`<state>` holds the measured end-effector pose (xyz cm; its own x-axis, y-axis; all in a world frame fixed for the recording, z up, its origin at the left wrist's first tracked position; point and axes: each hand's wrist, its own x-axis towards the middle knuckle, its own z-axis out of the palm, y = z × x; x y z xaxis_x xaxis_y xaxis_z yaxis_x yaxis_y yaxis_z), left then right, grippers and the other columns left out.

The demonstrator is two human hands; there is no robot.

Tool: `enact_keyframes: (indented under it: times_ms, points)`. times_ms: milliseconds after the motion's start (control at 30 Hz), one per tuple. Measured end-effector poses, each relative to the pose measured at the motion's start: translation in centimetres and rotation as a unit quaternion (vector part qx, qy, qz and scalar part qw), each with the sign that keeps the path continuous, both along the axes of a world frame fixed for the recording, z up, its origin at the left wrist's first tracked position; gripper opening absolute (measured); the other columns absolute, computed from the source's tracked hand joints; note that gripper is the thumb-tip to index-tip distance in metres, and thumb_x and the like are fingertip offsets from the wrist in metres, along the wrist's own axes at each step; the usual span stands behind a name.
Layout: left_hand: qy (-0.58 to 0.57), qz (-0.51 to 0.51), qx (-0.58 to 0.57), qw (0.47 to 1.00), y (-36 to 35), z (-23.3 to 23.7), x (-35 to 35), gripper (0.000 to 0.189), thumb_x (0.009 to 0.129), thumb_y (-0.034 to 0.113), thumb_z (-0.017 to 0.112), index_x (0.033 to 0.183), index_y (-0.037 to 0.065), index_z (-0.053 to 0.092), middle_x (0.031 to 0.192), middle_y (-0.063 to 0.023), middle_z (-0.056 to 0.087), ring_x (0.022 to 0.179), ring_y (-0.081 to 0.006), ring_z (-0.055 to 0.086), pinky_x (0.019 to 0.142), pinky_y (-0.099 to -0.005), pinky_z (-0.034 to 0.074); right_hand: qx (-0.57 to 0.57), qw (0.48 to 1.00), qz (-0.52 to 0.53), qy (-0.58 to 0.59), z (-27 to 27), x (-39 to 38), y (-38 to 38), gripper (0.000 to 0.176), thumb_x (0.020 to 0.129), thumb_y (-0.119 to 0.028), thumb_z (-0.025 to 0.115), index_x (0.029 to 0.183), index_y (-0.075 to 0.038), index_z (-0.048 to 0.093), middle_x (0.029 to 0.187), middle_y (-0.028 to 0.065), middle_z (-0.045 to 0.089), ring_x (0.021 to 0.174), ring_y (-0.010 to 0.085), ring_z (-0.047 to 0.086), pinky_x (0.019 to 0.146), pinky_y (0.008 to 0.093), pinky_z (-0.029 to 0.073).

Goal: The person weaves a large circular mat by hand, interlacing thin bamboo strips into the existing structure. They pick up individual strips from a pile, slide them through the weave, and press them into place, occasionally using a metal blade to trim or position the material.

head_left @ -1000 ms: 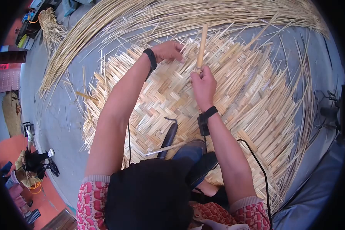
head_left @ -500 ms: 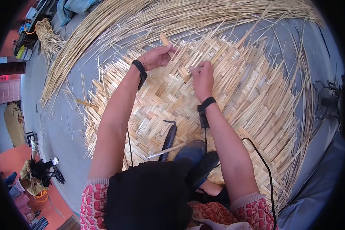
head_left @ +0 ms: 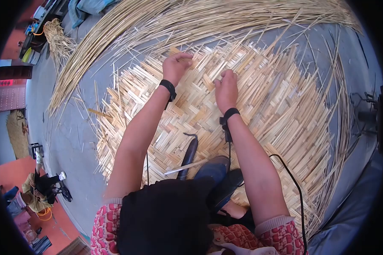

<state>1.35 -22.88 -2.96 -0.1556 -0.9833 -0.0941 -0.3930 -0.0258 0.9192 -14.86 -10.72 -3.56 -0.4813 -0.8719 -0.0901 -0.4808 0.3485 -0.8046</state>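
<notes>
A herringbone mat (head_left: 200,110) of flat, straw-coloured split strips lies beneath both hands, its strip ends loose around the edges. My left hand (head_left: 176,69) is at the upper part of the weave, fingers bent around a wide strip (head_left: 174,50) whose end shows beyond the knuckles. A little to the right, my right hand (head_left: 227,88) has its fingers curled together just over the strips; what lies between the fingertips is hidden. A dark-handled hooked tool (head_left: 189,153) rests on the mat near my feet, with a loose pale strip (head_left: 186,166) across it.
Long thin stalks (head_left: 191,25) lie in a wide bundle beyond the mat. A smaller bundle (head_left: 57,40) sits at the upper left. My dark shoe (head_left: 221,187) is on the mat, and a black cable (head_left: 291,176) loops beside my right arm. Another person (head_left: 40,191) is at the far left.
My left hand has turned, its fingers now bent over with the back of the hand upward; the wide strip has shifted slightly left and lower. My right hand stays nearly in place.
</notes>
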Motion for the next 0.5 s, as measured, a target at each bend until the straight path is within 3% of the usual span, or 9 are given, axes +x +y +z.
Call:
enact_keyframes:
  times_ms: [167,233,267,300,433,500]
  points:
    - [0.040,0.050,0.018,0.998,0.1,-1.3,-0.3,0.018,0.081,-0.004,0.073,0.097,0.004,0.076,0.094,-0.0023,0.073,0.080,-0.0094,0.066,0.076,-0.0214,0.053,-0.022,1.000,0.005,0.021,-0.5,-0.2,0.0,0.027,0.086,-0.007,0.066,0.105,-0.004,0.047,0.109,0.0170,0.053,0.098,0.0395,0.060,0.081,0.0464,0.049]
    - [-0.011,-0.030,-0.033,0.999,-1.1,-1.6,-1.4,0.018,0.080,-0.004,0.072,0.095,0.004,0.076,0.088,-0.0029,0.074,0.077,-0.0091,0.066,0.075,-0.0215,0.053,-0.026,0.999,0.009,0.024,-0.2,-0.1,0.0,0.027,0.085,-0.006,0.065,0.105,-0.004,0.047,0.109,0.0171,0.053,0.098,0.0395,0.059,0.081,0.0464,0.049]
    - [-0.083,-0.039,-0.068,0.993,-0.7,-0.7,-1.8,0.014,0.080,-0.004,0.071,0.091,0.003,0.076,0.083,-0.0031,0.073,0.075,-0.0091,0.065,0.072,-0.0221,0.052,-0.010,1.000,0.008,0.020,0.0,0.0,0.0,0.027,0.085,-0.005,0.065,0.105,-0.004,0.047,0.109,0.0173,0.053,0.097,0.0396,0.059,0.081,0.0465,0.049]
    - [-0.085,-0.038,-0.071,0.993,-0.4,-0.7,-1.3,0.014,0.080,-0.004,0.071,0.091,0.003,0.076,0.083,-0.0031,0.073,0.075,-0.0091,0.065,0.072,-0.0221,0.052,0.005,1.000,0.006,0.016,0.2,0.0,-0.1,0.026,0.085,-0.005,0.065,0.105,-0.004,0.047,0.108,0.0174,0.053,0.097,0.0396,0.059,0.082,0.0466,0.049]
    - [-0.008,0.014,-0.014,1.000,1.4,-1.5,1.5,0.011,0.082,-0.004,0.068,0.088,0.003,0.074,0.085,-0.0027,0.072,0.078,-0.0081,0.064,0.072,-0.0228,0.052,-0.028,1.000,-0.002,0.010,-0.3,-0.3,0.3,0.025,0.084,-0.003,0.063,0.104,-0.004,0.048,0.106,0.0176,0.053,0.097,0.0399,0.059,0.081,0.0468,0.049]
    - [0.047,0.024,0.016,0.998,2.0,-2.4,3.5,0.011,0.084,-0.005,0.067,0.090,0.001,0.073,0.088,-0.0034,0.072,0.081,-0.0088,0.065,0.074,-0.0227,0.053,-0.036,0.999,0.009,0.014,-0.9,-0.3,0.1,0.026,0.082,-0.004,0.065,0.103,-0.003,0.049,0.107,0.0158,0.053,0.097,0.0332,0.059,0.081,0.0414,0.049]
